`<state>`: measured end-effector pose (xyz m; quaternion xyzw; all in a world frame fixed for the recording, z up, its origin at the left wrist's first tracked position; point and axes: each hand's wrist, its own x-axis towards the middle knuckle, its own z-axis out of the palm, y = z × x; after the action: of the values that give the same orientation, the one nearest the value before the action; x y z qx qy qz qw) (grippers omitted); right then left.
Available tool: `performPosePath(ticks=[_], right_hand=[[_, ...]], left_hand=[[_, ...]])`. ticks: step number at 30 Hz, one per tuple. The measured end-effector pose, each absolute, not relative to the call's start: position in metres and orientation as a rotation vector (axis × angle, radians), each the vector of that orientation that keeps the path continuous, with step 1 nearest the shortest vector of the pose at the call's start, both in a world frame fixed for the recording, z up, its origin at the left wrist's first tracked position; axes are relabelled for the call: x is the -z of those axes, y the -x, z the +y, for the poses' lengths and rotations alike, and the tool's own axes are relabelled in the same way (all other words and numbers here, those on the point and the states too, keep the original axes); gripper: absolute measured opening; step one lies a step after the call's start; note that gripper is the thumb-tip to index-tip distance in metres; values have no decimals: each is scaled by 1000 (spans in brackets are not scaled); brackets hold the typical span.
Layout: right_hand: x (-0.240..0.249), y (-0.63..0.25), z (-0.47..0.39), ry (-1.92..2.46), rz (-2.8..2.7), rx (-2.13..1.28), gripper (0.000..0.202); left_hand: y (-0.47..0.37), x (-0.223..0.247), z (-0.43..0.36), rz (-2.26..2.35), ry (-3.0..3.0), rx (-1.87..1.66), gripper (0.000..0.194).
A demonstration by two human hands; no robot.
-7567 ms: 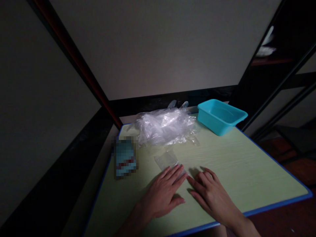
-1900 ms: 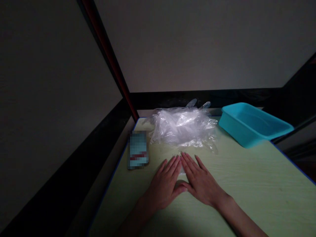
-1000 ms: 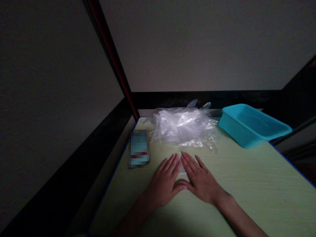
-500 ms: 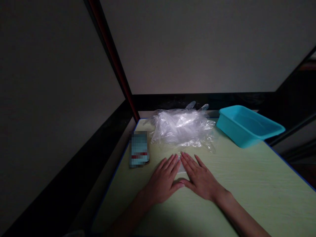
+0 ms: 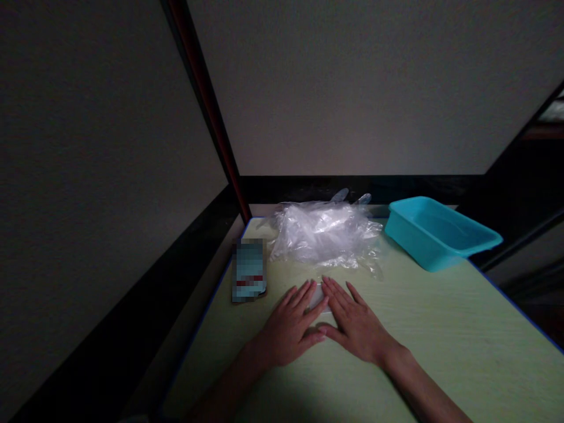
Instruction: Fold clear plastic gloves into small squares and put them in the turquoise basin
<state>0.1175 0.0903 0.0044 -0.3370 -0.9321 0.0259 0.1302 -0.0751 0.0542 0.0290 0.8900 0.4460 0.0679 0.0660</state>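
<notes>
I have the left hand (image 5: pixel 287 330) and the right hand (image 5: pixel 358 326) lying flat, fingers extended, on a small clear plastic piece (image 5: pixel 316 298), partly visible between them on the table (image 5: pixel 440 335). Farther, I see a crumpled plastic heap (image 5: pixel 326 232), a pixelated object (image 5: pixel 249 270) leftward, a blue basin (image 5: pixel 423 244) rightward.

Left hand (image 5: pixel 287 330) and right hand (image 5: pixel 359 326) lie flat, palms down, fingers (image 5: pixel 337 295) extended and converging forward; thumb tips (image 5: pixel 322 331) appear in contact.
</notes>
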Motion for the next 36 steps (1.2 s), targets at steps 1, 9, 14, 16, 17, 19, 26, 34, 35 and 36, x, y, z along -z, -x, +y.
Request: performPosePath(ticks=[1,9,14,16,17,19,26,34,35,36], right_hand=[[-4,-118,90,977,-2704,-82,69],[-8,-117,90,1011,-2700,-178,73],[-15,-116,90,1029,-2747,-196,65],[-16,-116,90,1028,-2752,-200,66],[-16,-116,89,1026,-2753,-201,65],[-17,-116,89,1023,-2751,-200,65],[-16,-116,89,1018,-2742,-188,64],[-11,-116,89,1020,-2698,-217,71],[-9,-116,89,1023,-2689,-227,72],[-8,-116,89,1022,-2680,-239,73]], left_hand=[[75,-29,55,1343,-2679,-196,60],[77,-31,55,1297,-2673,-181,60],[77,-30,55,1313,-2658,-205,54],[77,-29,55,1319,-2653,-215,54],[77,-29,55,1323,-2651,-218,53],[77,-29,54,1323,-2652,-215,53],[77,-30,54,1327,-2643,-200,54],[77,-28,56,1314,-2642,-206,61],[77,-27,56,1313,-2640,-210,62],[77,-26,56,1315,-2634,-217,65]])
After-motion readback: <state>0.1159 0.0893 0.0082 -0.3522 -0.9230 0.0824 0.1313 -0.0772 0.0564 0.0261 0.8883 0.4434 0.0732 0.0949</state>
